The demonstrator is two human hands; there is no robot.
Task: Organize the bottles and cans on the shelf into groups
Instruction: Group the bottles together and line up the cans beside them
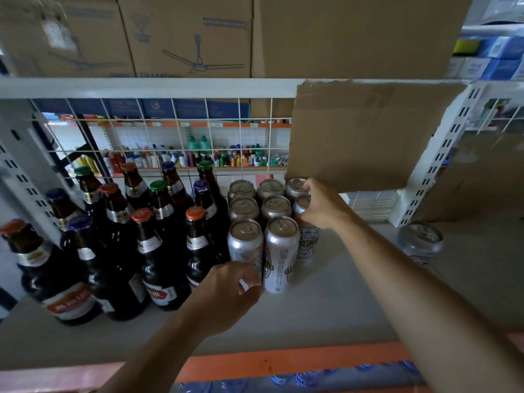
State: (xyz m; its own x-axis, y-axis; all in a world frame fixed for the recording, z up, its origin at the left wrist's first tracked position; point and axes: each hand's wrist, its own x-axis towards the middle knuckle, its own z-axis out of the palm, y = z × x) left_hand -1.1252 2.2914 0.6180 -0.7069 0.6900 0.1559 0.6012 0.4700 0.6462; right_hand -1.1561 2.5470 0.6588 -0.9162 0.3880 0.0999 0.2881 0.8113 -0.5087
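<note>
Several dark brown bottles (pixel 158 245) with orange, green and purple caps stand grouped on the left of the grey shelf (pixel 326 307). To their right stand several silver cans (pixel 279 251) in rows. My right hand (pixel 323 207) grips the top of a can (pixel 307 242) in the right column of that block. My left hand (pixel 226 293) is low in front of the front-left can (pixel 245 242), fingers curled beside its base; I cannot see whether they grip it. One lone silver can (pixel 421 242) stands apart at the far right.
A white wire grid (pixel 170 137) backs the shelf. A torn cardboard sheet (pixel 368 131) hangs behind the cans. Cardboard boxes (pixel 192 35) sit on the shelf above. A white slotted upright (pixel 433 160) stands at the right. An orange front rail (pixel 283 361) edges the shelf.
</note>
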